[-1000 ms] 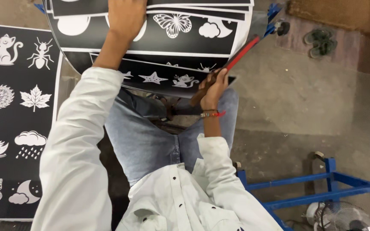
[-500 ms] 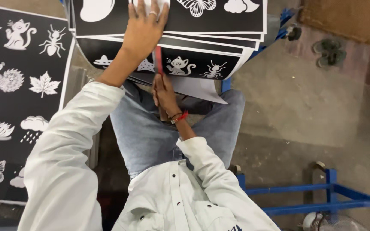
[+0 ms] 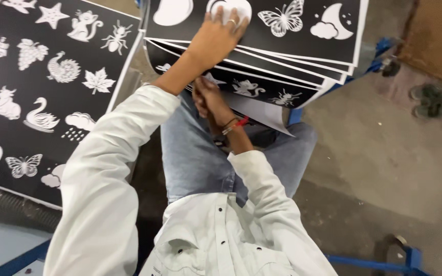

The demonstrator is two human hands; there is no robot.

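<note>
Black picture sheets [image 3: 282,38] stacked | left hand [image 3: 218,36] flat on top | right hand [image 3: 205,99] grip unclear

Clothing: white long-sleeved shirt [image 3: 216,240] with dark snap buttons; light blue jeans [image 3: 195,153]. Left hand [image 3: 218,36] wears a ring; right wrist carries a red band [image 3: 236,124].

Left hand [image 3: 220,36] extended toward 12 o'clock, palm down, fingers flat. Right hand [image 3: 205,97] beneath it, fingers curled, state unclear.
</note>
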